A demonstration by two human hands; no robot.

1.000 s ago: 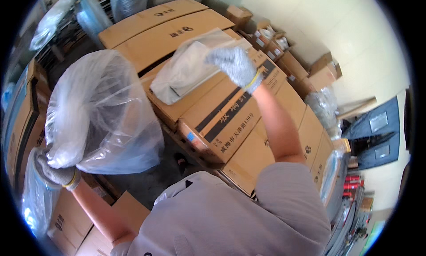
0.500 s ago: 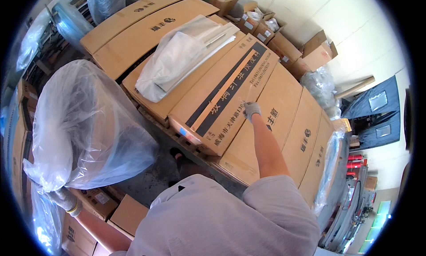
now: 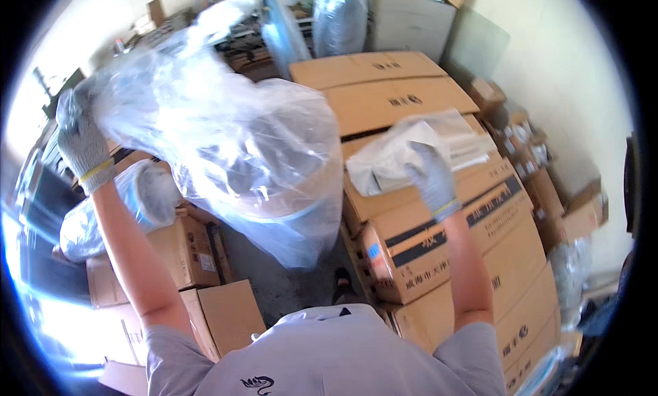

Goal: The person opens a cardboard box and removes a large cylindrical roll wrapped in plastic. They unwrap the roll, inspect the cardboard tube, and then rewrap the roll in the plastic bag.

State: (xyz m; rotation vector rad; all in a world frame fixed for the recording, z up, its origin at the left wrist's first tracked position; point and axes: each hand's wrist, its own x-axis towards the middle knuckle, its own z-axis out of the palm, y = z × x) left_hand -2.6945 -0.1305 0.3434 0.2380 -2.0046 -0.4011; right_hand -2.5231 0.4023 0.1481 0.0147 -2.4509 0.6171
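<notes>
My left hand (image 3: 83, 139), in a grey knitted glove with a yellow cuff edge, is closed on the gathered end of a large clear plastic bag (image 3: 233, 132). The bag stretches from that fist toward the middle, where its wide, rounded lower part hangs over the floor gap. What it contains, if anything, cannot be made out through the creases. My right hand (image 3: 434, 183), gloved alike, is empty with its fingers apart. It is above the brown cartons (image 3: 411, 231), in front of a folded sheet of whitish plastic (image 3: 384, 159) lying on them.
Smaller boxes (image 3: 541, 183) line the wall at right. On the left, a plastic-wrapped roll (image 3: 144, 197) lies on cartons (image 3: 178, 248), and an open carton (image 3: 229, 314) stands nearer. Upright wrapped rolls (image 3: 340, 19) stand at the back. A narrow floor strip (image 3: 264, 286) runs between the stacks.
My view has swung left. My left hand has lifted the bag's end up and away, drawing the bag out. My right hand has come off the carton tops and opened.
</notes>
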